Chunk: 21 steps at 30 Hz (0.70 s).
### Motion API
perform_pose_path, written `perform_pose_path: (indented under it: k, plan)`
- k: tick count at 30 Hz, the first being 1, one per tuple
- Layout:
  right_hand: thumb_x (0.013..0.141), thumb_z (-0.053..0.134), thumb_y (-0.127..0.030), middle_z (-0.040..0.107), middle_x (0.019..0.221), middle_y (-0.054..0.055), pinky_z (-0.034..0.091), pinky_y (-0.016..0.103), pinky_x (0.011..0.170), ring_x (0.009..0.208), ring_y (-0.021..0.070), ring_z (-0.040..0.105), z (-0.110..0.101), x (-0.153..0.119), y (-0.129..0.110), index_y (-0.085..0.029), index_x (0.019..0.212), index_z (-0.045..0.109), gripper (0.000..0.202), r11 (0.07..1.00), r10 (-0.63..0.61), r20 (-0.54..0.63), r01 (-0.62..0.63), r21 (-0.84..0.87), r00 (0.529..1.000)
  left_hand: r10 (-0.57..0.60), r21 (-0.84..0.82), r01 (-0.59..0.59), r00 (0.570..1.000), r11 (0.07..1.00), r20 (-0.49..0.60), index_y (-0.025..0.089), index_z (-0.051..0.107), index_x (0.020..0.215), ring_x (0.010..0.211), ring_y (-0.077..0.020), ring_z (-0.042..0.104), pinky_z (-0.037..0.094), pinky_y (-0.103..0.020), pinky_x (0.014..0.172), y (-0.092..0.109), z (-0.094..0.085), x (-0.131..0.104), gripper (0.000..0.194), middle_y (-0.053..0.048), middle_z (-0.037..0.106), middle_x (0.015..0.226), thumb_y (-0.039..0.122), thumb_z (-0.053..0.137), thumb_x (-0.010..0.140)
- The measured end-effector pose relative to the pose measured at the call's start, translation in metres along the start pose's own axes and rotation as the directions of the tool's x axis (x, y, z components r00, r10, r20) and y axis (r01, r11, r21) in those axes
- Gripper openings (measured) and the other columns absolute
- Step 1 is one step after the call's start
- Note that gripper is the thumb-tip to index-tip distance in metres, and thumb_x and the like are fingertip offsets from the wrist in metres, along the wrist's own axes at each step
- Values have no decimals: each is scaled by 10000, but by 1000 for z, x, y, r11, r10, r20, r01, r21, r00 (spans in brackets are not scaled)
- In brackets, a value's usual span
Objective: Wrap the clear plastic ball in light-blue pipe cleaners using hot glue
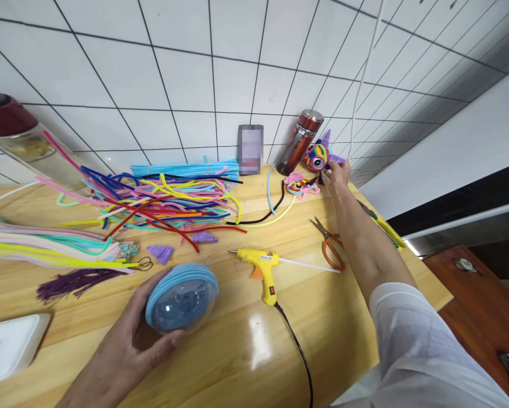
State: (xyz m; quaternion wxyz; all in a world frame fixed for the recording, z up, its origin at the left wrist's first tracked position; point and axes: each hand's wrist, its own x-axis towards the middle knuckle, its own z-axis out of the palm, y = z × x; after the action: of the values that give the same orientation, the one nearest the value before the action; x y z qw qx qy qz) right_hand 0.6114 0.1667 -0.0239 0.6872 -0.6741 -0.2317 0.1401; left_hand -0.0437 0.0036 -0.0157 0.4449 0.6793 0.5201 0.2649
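The left hand (129, 340) is gripping a ball (180, 306), to the near left of the glue gun (266, 265). Blue coils (184, 272) ring part of it; what else shows is bare clear plastic, so the covering looks only partly done. Two purple cones (160, 253) lie loose, left of the glue gun. Beyond it to the right, the right hand (338, 173) touches a colourful figure (316, 157); whether it grips, I can't tell.

Blue-ringed clear dome (181, 297), multicoloured purple-horned figure (317, 157), yellow glue gun (268, 269)

The wooden table (229, 362) carries scissors (327, 234), pipe cleaners (169, 198), 1 glue gun (266, 265).
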Motion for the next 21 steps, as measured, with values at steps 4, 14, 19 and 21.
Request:
perform_pose_path:
  k: [4, 14, 19, 21]
  plan:
    - [874, 673, -307, 688, 975, -12, 611, 252, 678, 926, 173, 679, 3, -6, -6, -291, 927, 491, 190, 998, -19, -23, 21, 57, 1000, -7, 37, 6, 1000, 999, 16, 324, 480, 1614, 1536, -395, 546, 417, -562, 1319, 1, -1, -1, 912, -115, 555, 1666, 727, 767, 848]
    - [841, 790, -423, 674, 817, -53, 591, 300, 642, 797, 186, 678, 2, -8, -7, -309, 898, 469, 346, 993, 48, 20, -49, 103, 999, 5, 30, -5, 1000, 1000, 3, 342, 505, 1595, 1503, -389, 588, 478, -548, 1279, 2, 0, -1, 869, -104, 592, 1634, 705, 767, 850]
    - [831, 800, -470, 642, 775, -51, 575, 308, 579, 734, 199, 672, 4, 0, -6, -317, 895, 452, 386, 990, 94, 14, -95, 105, 995, 4, -4, -4, 1000, 1000, 7, 329, 499, 1606, 1518, -402, 566, 446, -574, 1300, -1, 2, -2, 894, -112, 571, 1653, 696, 784, 842]
    - [847, 789, -477, 642, 771, -46, 573, 311, 565, 730, 204, 665, 5, 4, -6, -326, 915, 466, 363, 988, 109, 18, -110, 104, 994, 13, -11, -13, 1000, 1000, -3, 325, 504, 1605, 1524, -405, 557, 427, -578, 1314, -3, 2, -2, 905, -110, 573, 1652, 685, 801, 830]
